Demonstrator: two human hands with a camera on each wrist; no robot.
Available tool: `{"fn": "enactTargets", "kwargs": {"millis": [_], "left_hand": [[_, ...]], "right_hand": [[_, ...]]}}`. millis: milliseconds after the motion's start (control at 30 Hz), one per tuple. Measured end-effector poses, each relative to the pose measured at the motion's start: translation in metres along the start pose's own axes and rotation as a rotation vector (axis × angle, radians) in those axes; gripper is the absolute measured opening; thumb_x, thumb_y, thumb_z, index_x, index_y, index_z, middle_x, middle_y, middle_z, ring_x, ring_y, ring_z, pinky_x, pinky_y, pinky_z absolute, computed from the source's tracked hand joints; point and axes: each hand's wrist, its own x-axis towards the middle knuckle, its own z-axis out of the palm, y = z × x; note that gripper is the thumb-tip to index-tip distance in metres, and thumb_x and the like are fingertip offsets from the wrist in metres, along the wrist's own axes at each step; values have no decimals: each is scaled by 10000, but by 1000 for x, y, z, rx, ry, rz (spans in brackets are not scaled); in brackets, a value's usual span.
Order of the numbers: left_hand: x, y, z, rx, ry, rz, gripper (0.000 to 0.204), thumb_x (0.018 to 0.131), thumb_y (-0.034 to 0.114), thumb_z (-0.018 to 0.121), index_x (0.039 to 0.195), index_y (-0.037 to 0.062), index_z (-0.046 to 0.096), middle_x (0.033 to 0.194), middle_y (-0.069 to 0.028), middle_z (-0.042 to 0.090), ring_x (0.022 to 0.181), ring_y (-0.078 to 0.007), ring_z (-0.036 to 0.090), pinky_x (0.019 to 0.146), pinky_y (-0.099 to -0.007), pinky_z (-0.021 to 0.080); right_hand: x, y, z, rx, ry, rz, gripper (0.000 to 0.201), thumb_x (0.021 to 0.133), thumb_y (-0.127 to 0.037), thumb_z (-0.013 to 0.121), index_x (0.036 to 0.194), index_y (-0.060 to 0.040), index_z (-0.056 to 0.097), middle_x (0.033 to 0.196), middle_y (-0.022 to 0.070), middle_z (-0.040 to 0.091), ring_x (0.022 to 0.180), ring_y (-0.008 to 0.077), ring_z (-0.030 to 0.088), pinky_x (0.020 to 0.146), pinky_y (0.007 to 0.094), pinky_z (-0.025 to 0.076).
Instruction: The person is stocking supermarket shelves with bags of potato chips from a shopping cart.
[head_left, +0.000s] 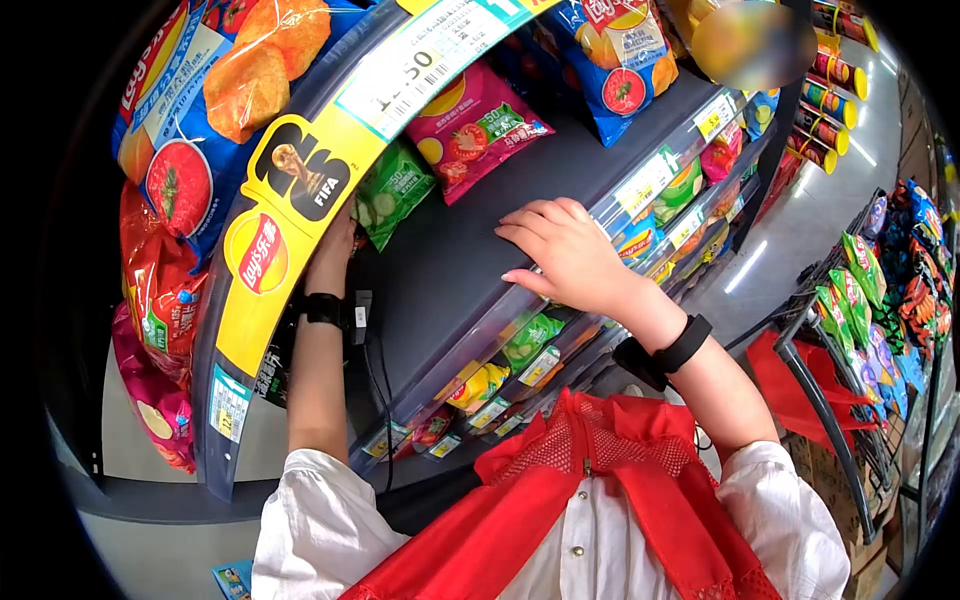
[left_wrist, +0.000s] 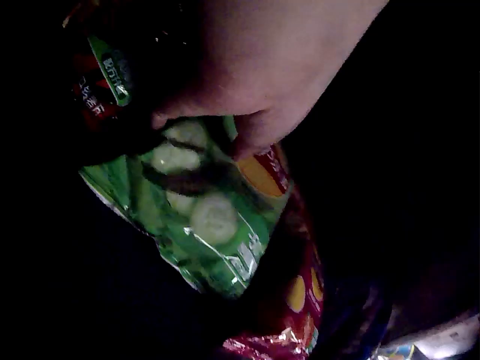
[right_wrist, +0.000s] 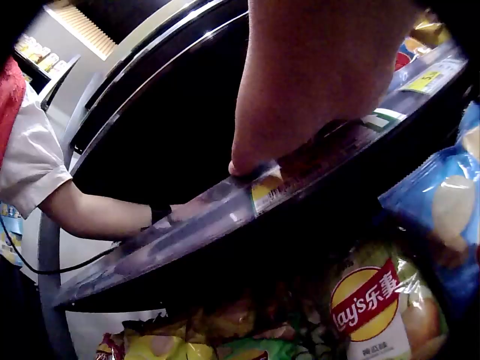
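My left hand [head_left: 338, 240] reaches in behind the yellow-edged upper shelf, most of its fingers hidden there. In the left wrist view, that hand [left_wrist: 259, 79] is over a green bag of potato chips [left_wrist: 214, 217] with cucumber slices printed on it. Thumb and one fingertip overlap the top of the bag; whether they pinch it I cannot tell. A pink chip bag [head_left: 478, 130] with tomatoes lies right beside the green one. My right hand [head_left: 570, 250] rests at the front edge of the dark shelf [head_left: 440, 270], fingers relaxed and holding nothing.
Large chip bags [head_left: 180, 190] crowd the upper shelf, above the yellow Lay's strip [head_left: 262, 250]. Lower tiers hold more bags [head_left: 530, 340] behind clear price rails. A black cable [head_left: 380, 375] hangs near my left forearm. Rightward stands a wire rack [head_left: 850, 400] of snacks.
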Motion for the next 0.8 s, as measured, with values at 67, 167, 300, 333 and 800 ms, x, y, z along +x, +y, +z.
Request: {"fn": "enactTargets", "kwargs": {"millis": [67,167,300,333,800], "left_hand": [[-20,11,52,842,469,395,591,810,156,615,1297,32,304,1286,-118,403,1141,-217,420,952,-321,339],[-72,29,135,851,414,594,533,811,98,590,1263,15,320,1218,-140,436,1107,-230,439,934,-332,359],[-82,25,198,621,-51,123,455,851,254,561,1194,31,361,1168,-116,475,1054,-197,488,872,-297,399],[-82,21,211,627,-65,120,455,851,254,561,1194,31,361,1168,-116,475,1054,-197,488,872,-297,399],[-15,-17,246,524,242,493,716,726,57,687,1281,3,238,1172,-170,462,1055,-245,483,875,-336,418]], "right_hand": [[-2,0,1,-3,6,4,403,727,-323,623,1014,-47,561,1038,57,552,1020,216,468,900,339,334],[-3,0,0,35,-26,32,390,747,-313,607,1029,-49,550,1080,63,541,1046,227,461,915,360,324],[-5,1,3,47,9,35,370,749,-324,602,1004,-59,562,1049,56,554,1029,220,470,907,352,330],[-6,1,3,44,14,28,364,749,-328,601,994,-62,566,1038,52,558,1019,217,476,902,348,333],[-9,6,7,70,29,12,340,734,-321,622,943,-57,577,984,36,565,959,198,500,872,328,353]]}}
